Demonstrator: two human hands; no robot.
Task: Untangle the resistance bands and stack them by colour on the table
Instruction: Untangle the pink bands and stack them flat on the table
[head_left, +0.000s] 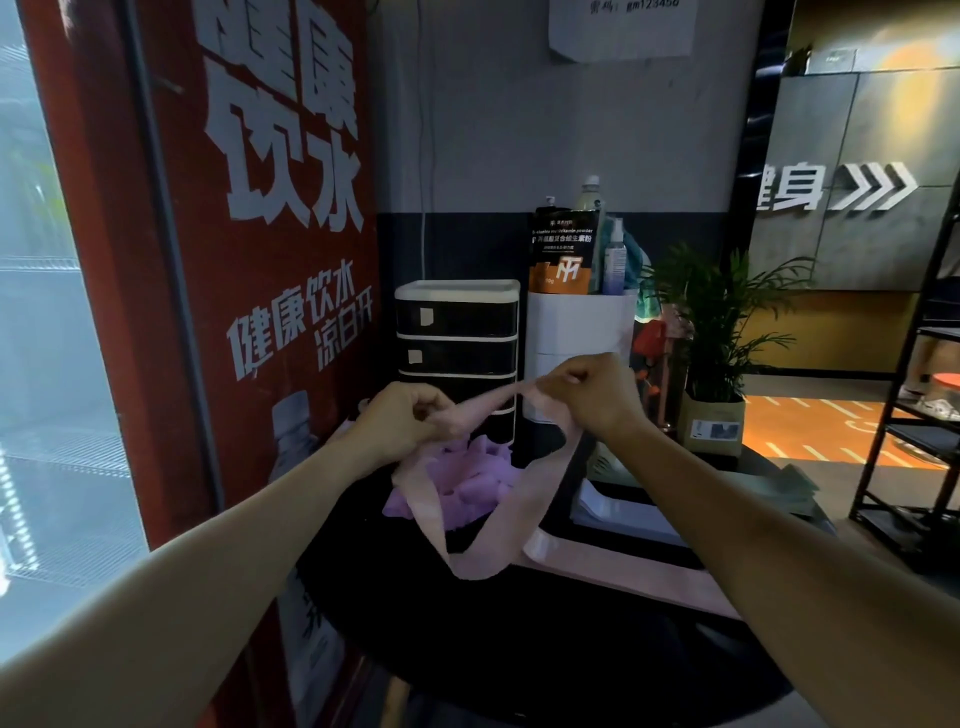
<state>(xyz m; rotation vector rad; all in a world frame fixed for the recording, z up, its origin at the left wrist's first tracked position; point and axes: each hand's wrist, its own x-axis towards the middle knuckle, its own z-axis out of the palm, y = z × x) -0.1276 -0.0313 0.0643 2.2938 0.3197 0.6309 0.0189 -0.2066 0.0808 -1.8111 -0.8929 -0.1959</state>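
Pink band, held (498, 525): a flat, pale pink strip, lifted above the table; its top stretch runs taut and twisted from left to right, and the rest hangs as a long loop whose low end touches the near table top.
Pink band, flat (623, 571): a second pale pink strip lying flat on the table, near right, running away to the right.
Purple bands (467, 483): a crumpled lilac heap on the table, behind the hanging loop, toward the far left.
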